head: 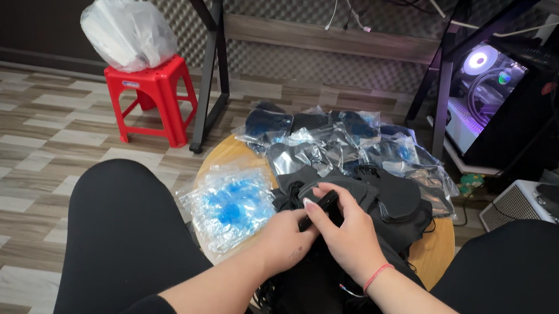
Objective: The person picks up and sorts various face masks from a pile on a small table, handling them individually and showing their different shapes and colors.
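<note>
At the far left, a red plastic stool (152, 93) is standing on the pale wood-pattern floor (5, 161), carrying a tied white plastic bag (127, 30) on its seat. Nearer and to the right, a low round wooden table (436, 250) is sitting between the person's knees in black trousers. On the left part of the table, a stack of clear plastic packets with blue contents (228, 204) is lying just beside the left hand. The left hand (284, 240) is reaching in from the near side with its fingers curled, pinching the near end of a small black strap-like piece (321, 207) at the middle of the table. The right hand (349, 234), wearing a thin red string bracelet (375, 277) at the wrist, is lying just right of it, touching the left hand, its thumb and forefinger closing on the same black piece from above. Both hands are resting on a heap of black fabric pieces (386, 204) covering the near and middle part of the table. Beyond the heap, toward the far side, a spread of clear plastic bags with dark contents (337, 146) is overlapping. At the far right, a black computer case with a glowing ring fan (487, 86) is standing under a black metal desk frame (445, 92).
</note>
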